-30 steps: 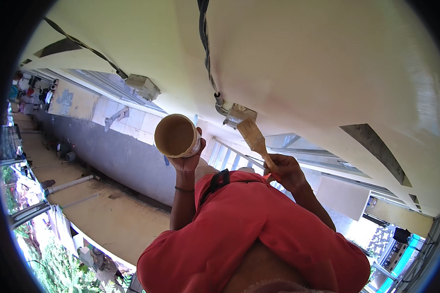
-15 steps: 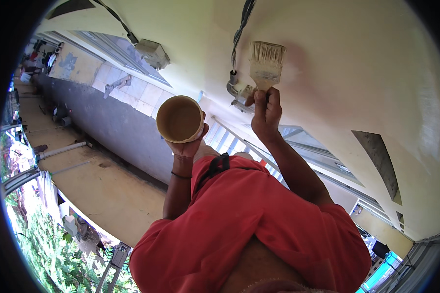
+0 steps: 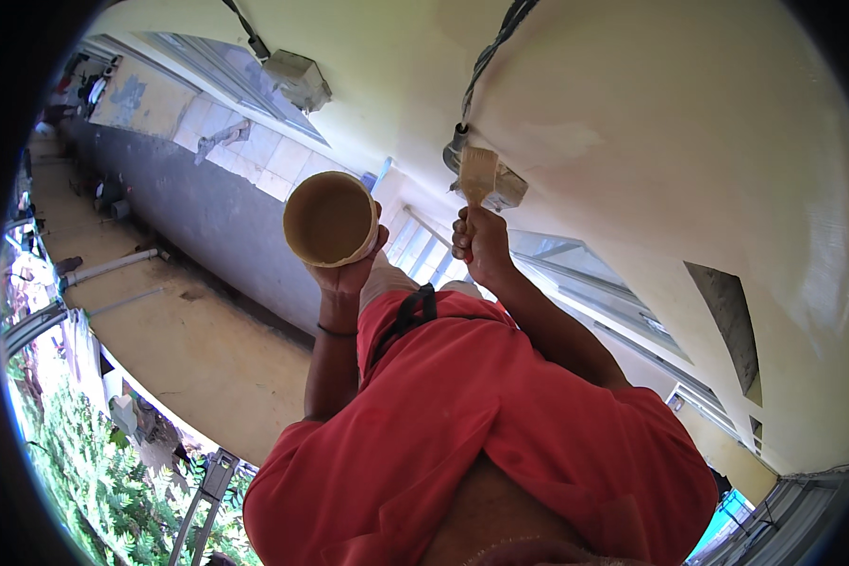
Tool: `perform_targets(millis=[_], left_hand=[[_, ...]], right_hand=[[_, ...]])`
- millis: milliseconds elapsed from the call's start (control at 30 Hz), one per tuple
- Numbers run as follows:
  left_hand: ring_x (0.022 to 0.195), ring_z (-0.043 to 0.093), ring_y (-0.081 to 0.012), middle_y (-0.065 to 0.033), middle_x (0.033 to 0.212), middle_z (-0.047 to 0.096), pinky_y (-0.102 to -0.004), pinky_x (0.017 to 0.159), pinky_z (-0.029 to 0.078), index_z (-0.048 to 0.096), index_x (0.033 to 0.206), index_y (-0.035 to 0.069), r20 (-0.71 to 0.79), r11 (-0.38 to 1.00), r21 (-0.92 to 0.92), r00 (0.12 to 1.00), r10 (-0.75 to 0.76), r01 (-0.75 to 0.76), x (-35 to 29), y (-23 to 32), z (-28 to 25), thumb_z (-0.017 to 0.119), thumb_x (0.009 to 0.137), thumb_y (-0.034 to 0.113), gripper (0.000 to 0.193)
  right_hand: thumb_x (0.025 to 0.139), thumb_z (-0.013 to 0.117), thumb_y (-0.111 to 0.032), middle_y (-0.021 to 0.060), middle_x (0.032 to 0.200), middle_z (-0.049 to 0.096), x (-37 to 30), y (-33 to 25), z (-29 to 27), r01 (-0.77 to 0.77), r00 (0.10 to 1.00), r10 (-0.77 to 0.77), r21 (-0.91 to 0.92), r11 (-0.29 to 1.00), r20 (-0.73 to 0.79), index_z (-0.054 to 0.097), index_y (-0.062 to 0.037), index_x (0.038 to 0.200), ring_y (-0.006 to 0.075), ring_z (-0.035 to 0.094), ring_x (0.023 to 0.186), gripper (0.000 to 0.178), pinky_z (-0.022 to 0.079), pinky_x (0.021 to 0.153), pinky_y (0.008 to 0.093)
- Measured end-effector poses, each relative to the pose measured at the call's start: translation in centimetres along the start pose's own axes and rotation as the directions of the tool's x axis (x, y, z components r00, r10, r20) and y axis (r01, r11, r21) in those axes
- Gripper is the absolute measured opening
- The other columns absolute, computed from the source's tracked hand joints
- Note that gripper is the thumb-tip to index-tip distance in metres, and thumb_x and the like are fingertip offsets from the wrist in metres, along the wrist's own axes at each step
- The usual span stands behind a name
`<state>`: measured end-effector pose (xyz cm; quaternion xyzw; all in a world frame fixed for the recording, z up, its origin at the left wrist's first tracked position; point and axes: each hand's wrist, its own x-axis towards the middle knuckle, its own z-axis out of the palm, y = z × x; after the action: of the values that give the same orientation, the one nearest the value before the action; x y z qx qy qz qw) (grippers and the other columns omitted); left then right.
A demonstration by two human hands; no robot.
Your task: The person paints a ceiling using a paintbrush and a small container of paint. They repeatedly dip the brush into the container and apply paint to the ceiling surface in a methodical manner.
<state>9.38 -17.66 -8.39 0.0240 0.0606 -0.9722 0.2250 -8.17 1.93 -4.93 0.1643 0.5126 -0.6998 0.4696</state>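
My left hand [image 3: 341, 275] is shut around a round container of cream paint [image 3: 330, 219], held up with its open mouth facing me. In my right hand [image 3: 481, 245] I grip the handle of a flat paintbrush [image 3: 478, 174]. Its bristles press against the cream wall [image 3: 651, 141], right beside a small grey fitting [image 3: 511, 189] where a dark cable [image 3: 491, 57] ends. My red shirt [image 3: 481, 424] fills the lower middle of the view.
A grey box [image 3: 297, 77] is fixed to the wall at upper left. Louvred windows [image 3: 594, 292] run along the wall beyond my hands. A concrete ledge with pipes [image 3: 113, 269] and green plants [image 3: 85, 462] lie far off at left.
My right hand has drawn the brush back down the wall to the grey fitting. The paint container stays raised in my left hand. The view has shifted slightly.
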Motion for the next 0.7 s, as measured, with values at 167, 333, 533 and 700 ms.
perform_targets(millis=[167, 333, 533, 700], left_hand=[[0.148, 0.047, -0.0435, -0.0178, 0.155, 0.057, -0.0583, 0.109, 0.047, 0.055, 0.156, 0.018, -0.057, 1.000, -0.026, 0.998, 0.011, -0.013, -0.1, -0.2, -0.5, 0.075, 0.096, 0.058, 0.074], [0.143, 0.049, -0.0437, -0.0168, 0.151, 0.059, -0.0553, 0.102, 0.049, 0.056, 0.154, 0.018, -0.082, 0.999, 0.044, 0.996, 0.035, -0.032, 0.7, -1.4, -0.4, 0.074, 0.096, 0.060, 0.074], [0.138, 0.051, -0.0451, -0.0156, 0.149, 0.060, -0.0550, 0.099, 0.052, 0.056, 0.154, 0.018, -0.129, 0.996, 0.036, 0.988, 0.081, -0.077, 0.6, -2.2, -0.5, 0.072, 0.097, 0.062, 0.074], [0.137, 0.052, -0.0460, -0.0154, 0.149, 0.061, -0.0568, 0.100, 0.052, 0.055, 0.154, 0.017, -0.143, 0.994, 0.042, 0.984, 0.108, -0.103, 0.4, -1.5, -1.2, 0.070, 0.098, 0.063, 0.074]], right_hand=[[0.112, 0.062, -0.038, 0.0011, 0.077, 0.058, -2.7, -5.5, 2.3, -0.041, 0.998, 0.033, 0.183, 0.982, 0.047, 0.058, -0.0080, 0.113, 0.0101, 0.052, 0.057, 0.030, 0.042, 0.050, 0.0258], [0.114, 0.053, -0.013, 0.0037, 0.079, 0.059, -2.8, -14.0, 4.4, -0.238, 0.889, -0.063, 0.577, 0.782, 0.453, 0.058, 0.0063, 0.133, 0.0104, 0.059, 0.066, 0.027, 0.051, 0.057, 0.0269], [0.120, 0.041, -0.015, 0.0079, 0.083, 0.055, -8.6, -17.6, 7.3, -0.230, 0.849, -0.130, 0.580, 0.781, 0.513, 0.050, 0.0133, 0.122, 0.0148, 0.058, 0.063, 0.030, 0.049, 0.055, 0.0297], [0.122, 0.032, -0.023, 0.0110, 0.087, 0.056, -13.5, -18.2, 8.1, -0.061, 0.764, -0.253, 0.457, 0.888, 0.593, 0.047, 0.0129, 0.131, 0.0162, 0.058, 0.059, 0.039, 0.049, 0.050, 0.0316]])
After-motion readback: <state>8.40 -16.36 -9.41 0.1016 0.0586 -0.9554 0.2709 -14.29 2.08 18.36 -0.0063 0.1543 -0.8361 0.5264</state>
